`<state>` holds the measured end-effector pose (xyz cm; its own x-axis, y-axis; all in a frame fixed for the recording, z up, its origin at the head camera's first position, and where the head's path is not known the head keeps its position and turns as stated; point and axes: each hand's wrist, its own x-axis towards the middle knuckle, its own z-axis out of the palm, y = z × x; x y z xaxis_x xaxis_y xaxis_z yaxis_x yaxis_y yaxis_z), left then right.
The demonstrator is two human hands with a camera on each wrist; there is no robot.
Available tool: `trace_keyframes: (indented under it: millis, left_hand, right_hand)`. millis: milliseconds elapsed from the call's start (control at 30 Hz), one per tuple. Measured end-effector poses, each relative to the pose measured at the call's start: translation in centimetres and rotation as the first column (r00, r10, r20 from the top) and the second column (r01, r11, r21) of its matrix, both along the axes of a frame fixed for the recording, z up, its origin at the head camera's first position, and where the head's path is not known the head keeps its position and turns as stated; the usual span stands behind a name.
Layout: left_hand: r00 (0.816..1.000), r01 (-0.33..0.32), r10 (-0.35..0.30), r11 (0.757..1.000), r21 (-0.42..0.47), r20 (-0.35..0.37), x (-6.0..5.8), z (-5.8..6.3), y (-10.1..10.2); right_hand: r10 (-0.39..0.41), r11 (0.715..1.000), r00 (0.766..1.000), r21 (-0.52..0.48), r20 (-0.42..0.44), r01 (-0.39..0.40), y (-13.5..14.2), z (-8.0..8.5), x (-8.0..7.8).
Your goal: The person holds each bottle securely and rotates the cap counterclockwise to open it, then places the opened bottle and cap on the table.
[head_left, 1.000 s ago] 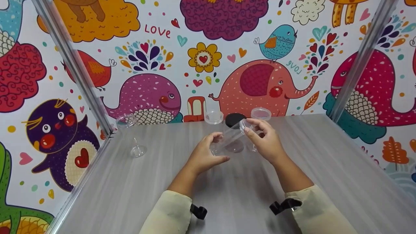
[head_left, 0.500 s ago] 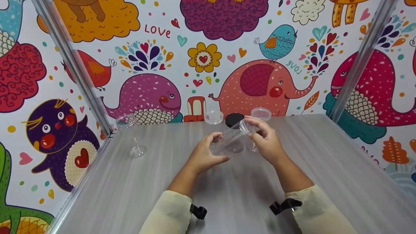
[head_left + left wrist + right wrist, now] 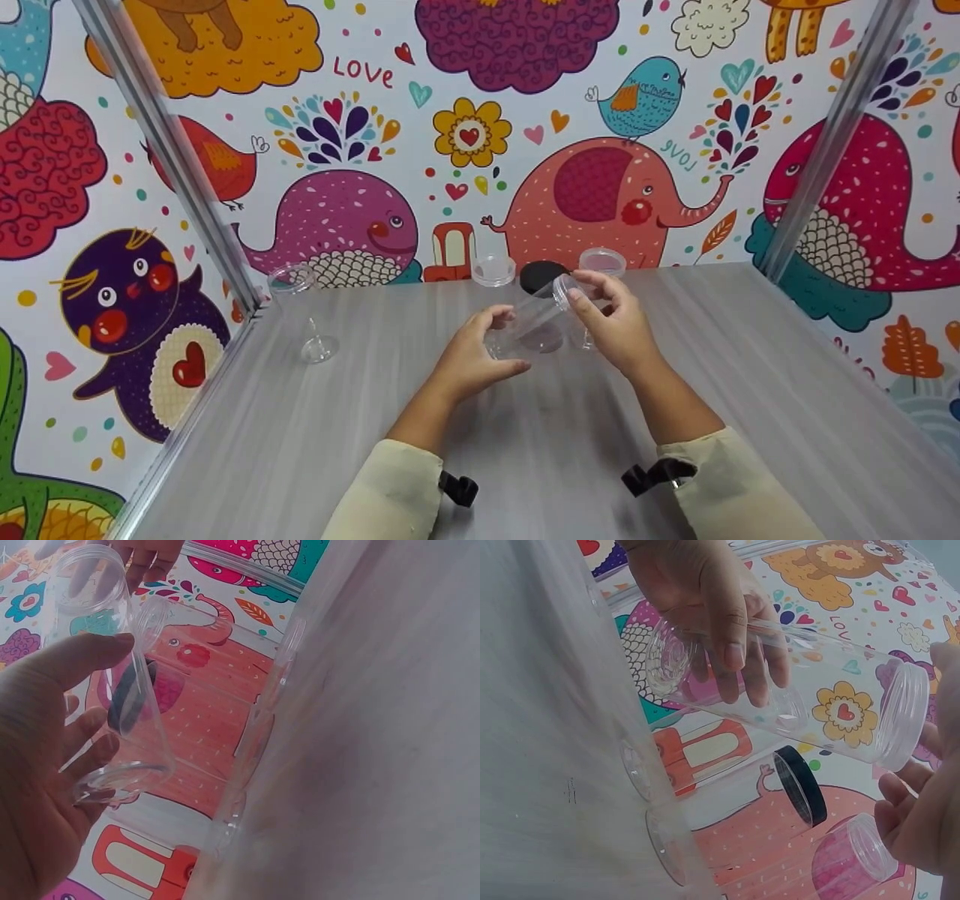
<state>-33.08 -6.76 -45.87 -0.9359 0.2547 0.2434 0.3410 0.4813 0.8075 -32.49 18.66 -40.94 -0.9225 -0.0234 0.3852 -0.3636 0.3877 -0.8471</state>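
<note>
A clear plastic jar (image 3: 529, 319) is held tilted above the table between both hands, its ribbed, wider end up and to the right. My left hand (image 3: 469, 356) grips the lower part, thumb on the near side and fingers behind the see-through wall, as the left wrist view shows. At the upper end, my right hand (image 3: 619, 326) has its thumb and fingers around the ribbed clear rim (image 3: 906, 716). Behind the hands stands a jar with a black lid (image 3: 543, 277); in the right wrist view this black lid (image 3: 800, 786) shows below the held jar.
Another clear jar (image 3: 292, 279) stands at the back left of the grey table (image 3: 360, 390). Two more, one a clear jar (image 3: 493, 271) and one a clear jar (image 3: 602, 262), flank the black-lidded one. Printed walls and metal posts (image 3: 199, 199) bound the table.
The right thumb and fingers have shifted back and forth around the jar's rim. The left hand and the jar's tilt have stayed nearly the same.
</note>
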Motion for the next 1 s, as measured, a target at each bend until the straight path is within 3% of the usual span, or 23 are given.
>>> trace_keyframes:
  millis: [200, 1000]
  left_hand:
    - [1.0, 0.01, -0.01, 1.0, 0.003, -0.009, -0.04, -0.08, 0.0]
    - [1.0, -0.027, 0.027, 1.0, -0.008, 0.003, 0.11, 0.06, 0.2]
  right_hand:
    - [-0.013, 1.0, 1.0, 0.003, 0.006, 0.013, -0.09, -0.02, 0.02]
    - [0.127, 0.986, 0.989, -0.1, -0.076, -0.135, -0.24, 0.15, 0.27]
